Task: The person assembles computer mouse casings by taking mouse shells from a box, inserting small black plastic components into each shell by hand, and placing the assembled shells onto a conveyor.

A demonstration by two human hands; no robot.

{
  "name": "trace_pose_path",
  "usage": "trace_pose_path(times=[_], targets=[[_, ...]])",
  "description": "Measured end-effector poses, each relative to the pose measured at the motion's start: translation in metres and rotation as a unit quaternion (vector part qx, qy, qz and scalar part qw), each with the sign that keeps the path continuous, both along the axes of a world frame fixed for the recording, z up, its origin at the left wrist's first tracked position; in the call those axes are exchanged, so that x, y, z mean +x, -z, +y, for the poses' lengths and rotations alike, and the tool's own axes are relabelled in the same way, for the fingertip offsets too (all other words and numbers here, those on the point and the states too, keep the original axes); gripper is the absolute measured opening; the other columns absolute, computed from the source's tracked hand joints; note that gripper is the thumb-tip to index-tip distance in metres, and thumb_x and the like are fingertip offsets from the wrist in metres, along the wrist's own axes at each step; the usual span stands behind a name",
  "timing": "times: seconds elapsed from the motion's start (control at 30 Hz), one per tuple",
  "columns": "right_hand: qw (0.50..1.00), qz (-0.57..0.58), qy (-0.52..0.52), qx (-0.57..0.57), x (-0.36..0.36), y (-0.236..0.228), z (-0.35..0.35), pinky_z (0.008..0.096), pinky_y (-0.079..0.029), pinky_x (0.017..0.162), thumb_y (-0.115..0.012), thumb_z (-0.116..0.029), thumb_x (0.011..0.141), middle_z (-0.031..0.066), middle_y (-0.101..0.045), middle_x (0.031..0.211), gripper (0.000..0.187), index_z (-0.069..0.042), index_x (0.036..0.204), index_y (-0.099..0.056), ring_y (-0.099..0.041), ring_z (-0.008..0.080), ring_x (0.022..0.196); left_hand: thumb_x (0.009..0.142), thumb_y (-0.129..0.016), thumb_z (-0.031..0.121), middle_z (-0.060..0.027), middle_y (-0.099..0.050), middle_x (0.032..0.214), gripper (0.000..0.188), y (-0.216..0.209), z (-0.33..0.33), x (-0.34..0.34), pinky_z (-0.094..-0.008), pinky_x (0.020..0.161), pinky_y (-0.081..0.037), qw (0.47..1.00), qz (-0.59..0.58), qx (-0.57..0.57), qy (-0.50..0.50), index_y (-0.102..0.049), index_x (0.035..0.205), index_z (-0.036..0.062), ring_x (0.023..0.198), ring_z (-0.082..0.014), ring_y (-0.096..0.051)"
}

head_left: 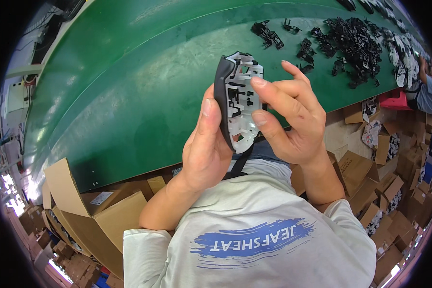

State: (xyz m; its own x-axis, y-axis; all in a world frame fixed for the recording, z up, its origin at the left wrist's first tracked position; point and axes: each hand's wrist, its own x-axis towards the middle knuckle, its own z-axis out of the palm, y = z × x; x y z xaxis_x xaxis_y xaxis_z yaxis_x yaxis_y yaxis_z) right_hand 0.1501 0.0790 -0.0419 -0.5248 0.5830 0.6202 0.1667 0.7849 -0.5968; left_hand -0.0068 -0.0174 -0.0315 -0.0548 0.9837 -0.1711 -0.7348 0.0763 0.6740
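Note:
Upright above the near edge of the green table is a curved plastic shell (245, 126), black on its outside and white within, with ribs and small black parts inside. My left hand (205, 151) is closed around its black left side, the thumb lying along the outer face. My right hand (293, 113) meets the opposite rim with thumb and index fingertip, which are slightly apart; its little finger sticks out. The palm side of the left hand and the lower back of the shell are hidden.
Small black plastic parts lie in a heap (360, 48) on the green table (144, 96), a few apart from it. Black-and-white shells (404, 55) line up beyond. Open cardboard boxes (101, 216) stand left and right below the table. Another person (428, 91) sits at far right.

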Motion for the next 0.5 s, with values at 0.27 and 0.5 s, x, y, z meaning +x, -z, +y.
trace_pose_path(times=[0.27,0.5], targets=[[0.998,-0.056,-0.015,0.034,0.0027,-0.0029,0.0003,0.0587,-0.046,0.114,-0.084,-0.012,0.085,0.0032,-0.07,0.094,0.037,-0.007,0.121,-0.081,-0.066,0.0174,0.083,0.119,-0.029,0.046,-0.0094,-0.05,0.156,0.061,0.0078,-0.0079,-0.0024,-0.039,0.119,-0.04,1.0,0.004,-0.01,0.011,-0.03,0.165,0.0051,0.143,-0.0195,-0.05],[1.0,-0.017,0.016,0.015,-0.0002,0.0006,-0.0024,0.0597,-0.044,0.115,-0.084,-0.015,0.086,0.0058,-0.069,0.095,0.038,-0.01,0.123,-0.082,-0.067,0.0206,0.092,0.118,-0.031,0.049,-0.011,-0.045,0.16,0.067,0.003,-0.0077,-0.0011,-0.0395,0.121,-0.038,1.0,0.004,0.0,0.01,-0.025,0.167,0.004,0.146,-0.0202,-0.047]])
